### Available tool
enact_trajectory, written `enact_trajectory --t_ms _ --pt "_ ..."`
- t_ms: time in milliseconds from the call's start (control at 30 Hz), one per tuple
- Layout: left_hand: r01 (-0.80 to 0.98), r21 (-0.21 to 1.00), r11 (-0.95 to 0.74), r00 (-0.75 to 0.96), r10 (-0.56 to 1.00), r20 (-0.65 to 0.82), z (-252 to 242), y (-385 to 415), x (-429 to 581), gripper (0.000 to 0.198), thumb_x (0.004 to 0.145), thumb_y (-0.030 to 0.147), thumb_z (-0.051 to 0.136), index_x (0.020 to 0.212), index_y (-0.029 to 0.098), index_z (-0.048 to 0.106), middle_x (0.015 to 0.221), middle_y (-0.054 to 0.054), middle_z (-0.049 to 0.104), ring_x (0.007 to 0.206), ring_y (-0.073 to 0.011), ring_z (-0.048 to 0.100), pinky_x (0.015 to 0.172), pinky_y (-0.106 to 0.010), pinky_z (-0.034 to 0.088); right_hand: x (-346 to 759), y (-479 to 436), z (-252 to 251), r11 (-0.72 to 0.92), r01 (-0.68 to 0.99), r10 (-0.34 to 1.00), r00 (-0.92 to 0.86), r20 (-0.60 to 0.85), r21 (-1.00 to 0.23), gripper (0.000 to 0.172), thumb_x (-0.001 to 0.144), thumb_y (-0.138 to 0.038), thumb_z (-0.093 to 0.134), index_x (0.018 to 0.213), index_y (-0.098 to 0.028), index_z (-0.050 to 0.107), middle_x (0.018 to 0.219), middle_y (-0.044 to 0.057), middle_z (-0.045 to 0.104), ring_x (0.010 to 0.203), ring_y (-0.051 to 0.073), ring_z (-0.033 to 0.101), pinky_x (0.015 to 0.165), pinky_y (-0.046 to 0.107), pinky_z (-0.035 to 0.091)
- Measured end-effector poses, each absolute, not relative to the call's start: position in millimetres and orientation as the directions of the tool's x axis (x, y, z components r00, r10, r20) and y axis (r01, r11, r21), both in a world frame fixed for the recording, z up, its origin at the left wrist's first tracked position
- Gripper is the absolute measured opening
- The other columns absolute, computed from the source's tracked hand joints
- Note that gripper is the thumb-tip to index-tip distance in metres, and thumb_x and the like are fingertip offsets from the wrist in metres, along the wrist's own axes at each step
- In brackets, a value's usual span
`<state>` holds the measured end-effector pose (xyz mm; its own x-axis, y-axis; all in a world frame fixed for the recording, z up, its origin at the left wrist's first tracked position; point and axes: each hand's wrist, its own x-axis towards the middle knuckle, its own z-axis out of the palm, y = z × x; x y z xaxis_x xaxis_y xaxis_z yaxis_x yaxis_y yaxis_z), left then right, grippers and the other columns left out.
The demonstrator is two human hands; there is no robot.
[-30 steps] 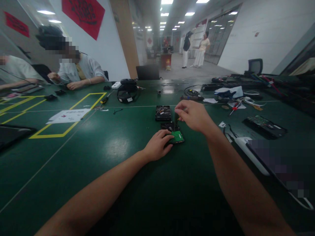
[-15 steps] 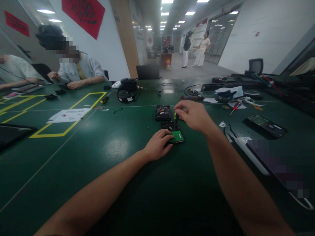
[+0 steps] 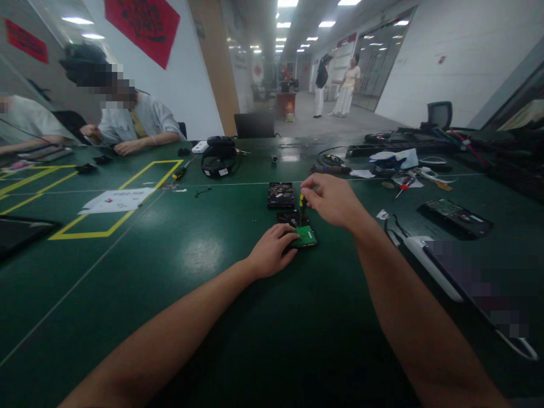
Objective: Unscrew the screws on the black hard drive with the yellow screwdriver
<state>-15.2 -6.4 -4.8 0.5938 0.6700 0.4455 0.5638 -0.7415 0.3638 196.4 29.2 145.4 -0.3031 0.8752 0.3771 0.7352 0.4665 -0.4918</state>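
Mid-bench (image 3: 191,255), the left hand (image 3: 272,252) closes its grip on a hard drive (image 3: 292,218) whose green circuit board (image 3: 306,234) is still mounted. The right hand (image 3: 334,199) pinches a screwdriver (image 3: 302,203) upright, its tip seemingly on a board screw.

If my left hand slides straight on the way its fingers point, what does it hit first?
The left hand rests at the edge of the green circuit board; straight on, its fingers would probably meet the screwdriver that the right hand holds upright on the board. Depth is unclear.
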Motion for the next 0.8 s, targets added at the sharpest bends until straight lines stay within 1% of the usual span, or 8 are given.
enact_trajectory --t_ms 67,133,300,433,500,567,700,800 --pt "0.562 0.365 -0.742 0.596 0.669 0.444 -4.7 -6.5 -15.3 0.043 0.096 0.028 0.069 0.138 0.024 0.062 0.141 -0.014 0.059 0.135 -0.0342 0.056 0.114 -0.059 0.052 196.5 29.6 145.7 0.487 0.723 0.865 -0.319 0.388 -0.490 0.017 0.099 -0.033 0.062 0.101 -0.022 0.074 0.099 0.008 0.079 0.084 0.022 0.072 0.075 0.035 0.052" --pt "0.565 0.363 -0.741 0.596 0.671 0.441 -4.5 -6.5 -15.4 0.043 0.096 0.027 0.069 0.139 0.024 0.062 0.140 -0.015 0.059 0.135 -0.0343 0.056 0.114 -0.059 0.052 196.6 29.2 146.5 0.505 0.714 0.855 -0.339 0.392 -0.484 0.015 0.098 -0.031 0.062 0.100 -0.022 0.075 0.100 0.007 0.079 0.085 0.022 0.072 0.075 0.035 0.053" --pt "0.567 0.352 -0.744 0.597 0.666 0.447 -4.0 -6.6 -15.4 0.042 0.096 0.027 0.068 0.138 0.023 0.062 0.140 -0.015 0.059 0.135 -0.0344 0.056 0.114 -0.058 0.051 196.4 26.2 147.9 0.500 0.713 0.861 -0.343 0.377 -0.493 0.021 0.097 -0.023 0.059 0.110 -0.021 0.075 0.099 0.007 0.080 0.085 0.022 0.073 0.077 0.036 0.053" --pt "0.567 0.361 -0.741 0.595 0.671 0.443 -2.7 -7.0 -15.0 0.042 0.096 0.027 0.068 0.138 0.024 0.062 0.141 -0.015 0.058 0.136 -0.0345 0.055 0.114 -0.059 0.051 193.6 26.5 146.9 0.464 0.716 0.880 -0.306 0.363 -0.521 0.018 0.097 -0.032 0.062 0.104 -0.021 0.074 0.093 0.007 0.079 0.082 0.023 0.073 0.076 0.037 0.054" --pt "0.572 0.359 -0.738 0.596 0.674 0.436 -2.4 -7.1 -15.1 0.043 0.096 0.027 0.068 0.138 0.024 0.062 0.141 -0.015 0.058 0.136 -0.0347 0.054 0.114 -0.060 0.051 192.6 27.5 146.0 0.457 0.720 0.883 -0.299 0.361 -0.521 0.020 0.098 -0.038 0.063 0.100 -0.021 0.074 0.090 0.007 0.079 0.080 0.023 0.072 0.076 0.038 0.053" --pt "0.571 0.358 -0.738 0.599 0.674 0.433 -2.7 -6.8 -15.4 0.043 0.096 0.027 0.069 0.138 0.023 0.062 0.141 -0.015 0.058 0.137 -0.0348 0.054 0.115 -0.059 0.051 192.6 28.3 145.4 0.464 0.716 0.879 -0.298 0.374 -0.521 0.022 0.099 -0.040 0.062 0.098 -0.022 0.074 0.091 0.007 0.079 0.080 0.022 0.072 0.077 0.038 0.053" --pt "0.566 0.356 -0.744 0.600 0.667 0.441 -5.1 -5.8 -15.5 0.043 0.097 0.027 0.068 0.139 0.024 0.061 0.141 -0.015 0.058 0.136 -0.0344 0.055 0.115 -0.059 0.051 195.1 28.0 145.1 0.511 0.709 0.849 -0.330 0.412 -0.485 0.017 0.099 -0.031 0.060 0.101 -0.021 0.075 0.097 0.007 0.079 0.083 0.022 0.072 0.079 0.037 0.052" --pt "0.571 0.350 -0.742 0.600 0.669 0.439 -6.4 -5.3 -15.2 0.043 0.096 0.027 0.069 0.139 0.023 0.061 0.141 -0.015 0.058 0.136 -0.0343 0.055 0.115 -0.058 0.051 195.8 28.3 144.5 0.498 0.718 0.857 -0.324 0.400 -0.487 0.020 0.098 -0.025 0.058 0.107 -0.020 0.075 0.094 0.007 0.079 0.083 0.022 0.073 0.080 0.036 0.052"
